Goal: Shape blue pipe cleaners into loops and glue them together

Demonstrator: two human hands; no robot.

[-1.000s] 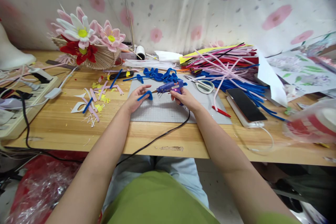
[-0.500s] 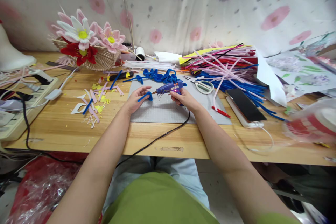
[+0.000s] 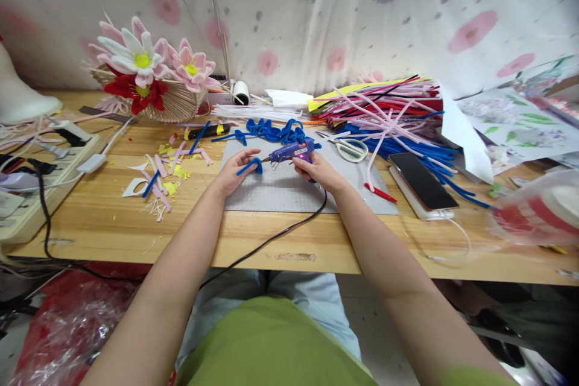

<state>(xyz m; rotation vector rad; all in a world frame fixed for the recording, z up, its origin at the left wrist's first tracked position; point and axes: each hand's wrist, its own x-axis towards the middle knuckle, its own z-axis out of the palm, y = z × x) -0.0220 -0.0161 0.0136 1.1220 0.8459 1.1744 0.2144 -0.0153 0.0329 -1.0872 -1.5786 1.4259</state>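
Aiming a hot glue gun (image 3: 292, 151) at a bent blue pipe cleaner (image 3: 259, 164) above the cutting mat (image 3: 271, 196).
Forearms (image 3: 185, 226) stretch across the worktop (image 3: 108, 211); fingers of the left hand (image 3: 234, 172) pinch the pipe cleaner, those of the right hand (image 3: 319, 170) wrap the gun's handle, nozzle just beside the bend.

On the table (image 3: 104, 226), scraps (image 3: 170, 186) lie left of the mat (image 3: 280, 193), 1 phone (image 3: 423, 181) right. Scissors (image 3: 338, 142) rest on the mat, right of the glue gun (image 3: 292, 151). Flowers (image 3: 143, 60) stand behind the scraps, 1 power strip (image 3: 25, 211) left.
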